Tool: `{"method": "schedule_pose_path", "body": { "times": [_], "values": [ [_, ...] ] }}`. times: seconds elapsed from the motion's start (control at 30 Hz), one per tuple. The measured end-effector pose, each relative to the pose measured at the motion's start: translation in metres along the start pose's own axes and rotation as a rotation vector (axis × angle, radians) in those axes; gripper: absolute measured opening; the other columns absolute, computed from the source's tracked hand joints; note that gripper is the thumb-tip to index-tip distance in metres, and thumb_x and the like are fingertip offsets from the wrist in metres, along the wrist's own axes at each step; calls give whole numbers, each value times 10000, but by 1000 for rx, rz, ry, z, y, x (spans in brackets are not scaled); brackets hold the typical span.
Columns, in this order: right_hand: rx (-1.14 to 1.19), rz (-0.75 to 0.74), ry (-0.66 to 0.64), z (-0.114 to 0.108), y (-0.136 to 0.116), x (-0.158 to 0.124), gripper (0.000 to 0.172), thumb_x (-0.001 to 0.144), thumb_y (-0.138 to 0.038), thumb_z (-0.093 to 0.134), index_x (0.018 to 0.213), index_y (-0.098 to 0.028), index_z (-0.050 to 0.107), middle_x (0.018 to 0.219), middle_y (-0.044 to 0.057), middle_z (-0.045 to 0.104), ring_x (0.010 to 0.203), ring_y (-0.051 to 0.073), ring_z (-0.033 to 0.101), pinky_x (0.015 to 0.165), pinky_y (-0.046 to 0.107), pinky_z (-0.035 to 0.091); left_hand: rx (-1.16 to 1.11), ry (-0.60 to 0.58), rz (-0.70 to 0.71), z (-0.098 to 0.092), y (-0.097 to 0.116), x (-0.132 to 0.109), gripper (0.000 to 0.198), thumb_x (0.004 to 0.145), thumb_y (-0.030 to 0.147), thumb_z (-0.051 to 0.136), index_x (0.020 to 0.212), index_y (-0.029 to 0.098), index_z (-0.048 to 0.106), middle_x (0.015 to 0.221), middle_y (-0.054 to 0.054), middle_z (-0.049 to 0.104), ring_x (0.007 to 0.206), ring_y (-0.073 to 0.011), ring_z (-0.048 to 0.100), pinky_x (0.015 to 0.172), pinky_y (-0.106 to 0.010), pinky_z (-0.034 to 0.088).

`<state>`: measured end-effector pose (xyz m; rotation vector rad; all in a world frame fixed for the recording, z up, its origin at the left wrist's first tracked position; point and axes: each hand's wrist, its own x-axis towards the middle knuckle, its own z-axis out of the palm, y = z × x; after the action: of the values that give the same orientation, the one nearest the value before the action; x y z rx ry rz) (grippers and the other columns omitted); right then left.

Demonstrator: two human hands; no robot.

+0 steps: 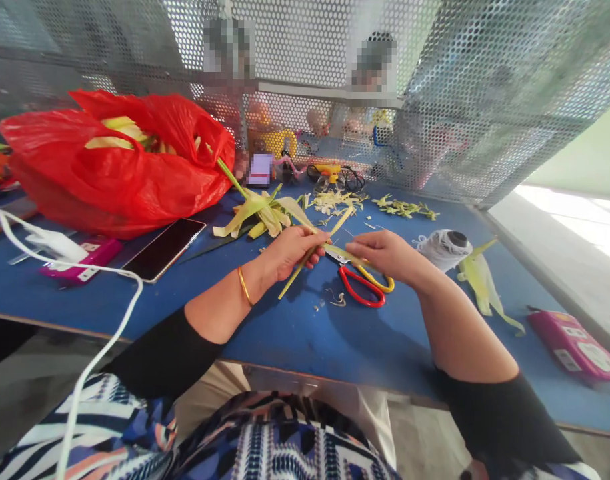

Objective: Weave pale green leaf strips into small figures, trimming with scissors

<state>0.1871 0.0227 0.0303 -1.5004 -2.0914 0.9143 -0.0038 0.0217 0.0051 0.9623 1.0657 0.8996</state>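
My left hand (302,250) is closed on crossed strips of pale yellow-green corn husk (342,219), one end slanting down below the fingers. My right hand (385,252) pinches the end of a husk strip that runs across from the left hand. A thin line near the right fingertips is too fine to make out. Beneath the hands lie scissors (361,287) with one red and one yellow handle loop, blades partly hidden. Beyond my left hand rests a bunch of husk leaves (265,212). Right of my right hand lies a spool of white thread (442,248).
A red plastic bag (135,177) with husks stands at left, before a dark-screened phone (165,250) and a white cable (119,323). Husk scraps (337,200) lie toward the perforated metal screen (295,50). A loose husk (479,273) and purple packet (577,343) lie right.
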Motion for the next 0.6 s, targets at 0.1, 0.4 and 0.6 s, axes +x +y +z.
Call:
{"method": "schedule_pose_path", "body": {
  "times": [0.1,0.4,0.6],
  "values": [
    [364,91,57,14,4,8,316,791,-450,654,611,-191,636,590,-2,611,558,116,533,608,277,430,53,-38,0,4,-3,-3,155,857,227,656,727,143,662,514,21,563,400,-59,470,412,-188,335],
    [874,149,390,38,1,11,302,688,-398,795,625,-171,605,496,-48,520,415,56,440,447,207,394,113,-143,-67,8,-7,-4,140,778,165,686,644,126,684,504,19,517,374,-20,335,393,-186,165],
    [631,133,387,27,5,12,383,783,-509,699,615,-186,580,514,-21,531,435,90,469,474,244,400,83,-141,-55,5,-7,-2,168,757,196,719,613,123,672,487,27,487,380,-23,320,391,-187,155]
  ]
}}
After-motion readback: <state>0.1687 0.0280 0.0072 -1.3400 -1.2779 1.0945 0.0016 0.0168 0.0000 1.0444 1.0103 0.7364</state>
